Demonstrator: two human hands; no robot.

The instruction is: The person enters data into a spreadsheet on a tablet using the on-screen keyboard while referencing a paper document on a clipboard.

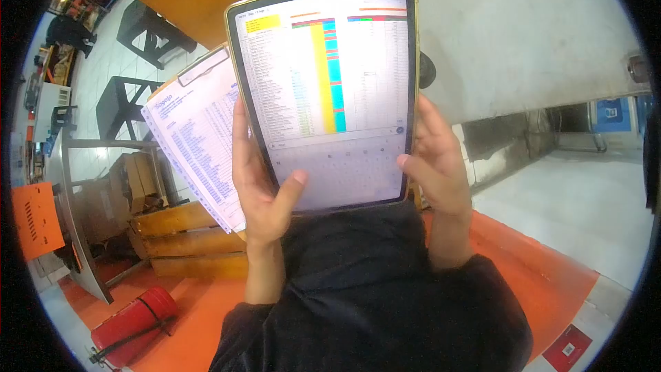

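Orange floor (206,310) | hands (260,200) (441,172): half-curled | holding tablet (292,89) by opposite edges

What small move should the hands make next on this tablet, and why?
Probably a light tap on the on-screen keyboard with the thumb of the right hand: the keyboard is open below the spreadsheet, one cell looks outlined, that thumb sits at the keyboard's right edge, and the left hand supports the tablet from the other side.
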